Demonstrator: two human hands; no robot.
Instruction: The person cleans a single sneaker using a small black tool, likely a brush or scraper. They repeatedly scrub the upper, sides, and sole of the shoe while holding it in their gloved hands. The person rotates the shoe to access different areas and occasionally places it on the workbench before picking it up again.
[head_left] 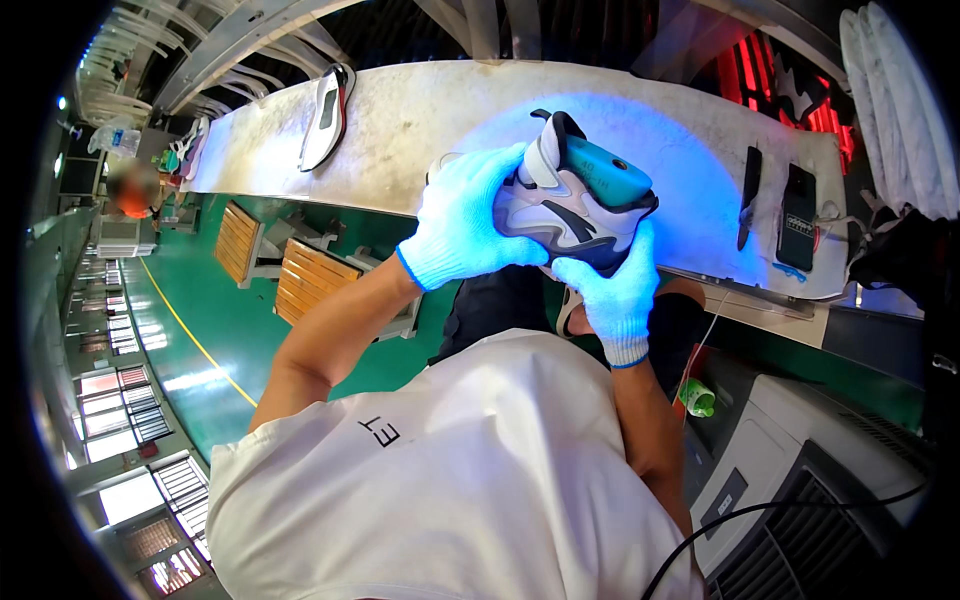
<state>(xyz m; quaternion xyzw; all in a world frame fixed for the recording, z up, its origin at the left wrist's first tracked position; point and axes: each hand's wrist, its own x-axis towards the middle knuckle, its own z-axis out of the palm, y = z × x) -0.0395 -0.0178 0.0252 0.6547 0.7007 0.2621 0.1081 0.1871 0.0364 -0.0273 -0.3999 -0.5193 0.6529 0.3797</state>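
Between my two gloved hands is a grey and white sneaker upper point(570, 215) with dark trim, and a teal shoe last point(608, 172) fills its opening. My left hand point(465, 220), in a white knit glove with a blue cuff, grips the toe-side or heel-side end on the left; which end cannot be told. At the lower right, my right hand point(615, 295), gloved the same way, closes on the other end. Blue light falls on both gloves and the shoe, which is held tilted over the near edge of the worktable point(400, 130).
Another white shoe point(327, 118) lies farther left on the table. A black phone point(797, 218) and a long black tool point(748, 197) lie at the right. Wooden-topped stools point(310, 280) stand beyond the near edge. A large grey machine point(800, 470) is at my right; a person point(133, 192) is far left.
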